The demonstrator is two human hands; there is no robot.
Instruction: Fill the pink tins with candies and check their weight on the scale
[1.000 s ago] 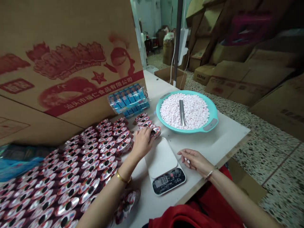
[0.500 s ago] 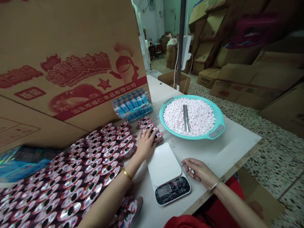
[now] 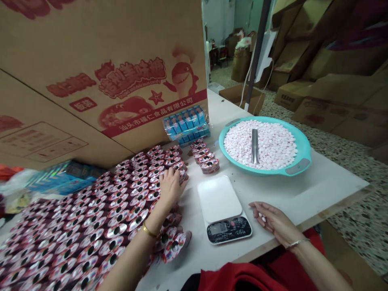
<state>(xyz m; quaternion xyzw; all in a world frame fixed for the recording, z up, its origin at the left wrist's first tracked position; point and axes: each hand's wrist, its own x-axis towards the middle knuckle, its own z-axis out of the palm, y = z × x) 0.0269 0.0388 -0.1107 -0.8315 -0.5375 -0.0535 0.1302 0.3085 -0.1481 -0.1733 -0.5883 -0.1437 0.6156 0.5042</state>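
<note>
Partly curled left hand seemingly touches containers; right hand cups pellets.

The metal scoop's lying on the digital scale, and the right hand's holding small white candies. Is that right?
Not quite: the head view shows the metal scoop on the pale candies in the turquoise basin, not on the digital scale. The right hand does hold small white candies.

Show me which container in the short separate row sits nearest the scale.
The front container, at the row's end by the white scale; the others line up behind it, toward the blue packet.
</note>
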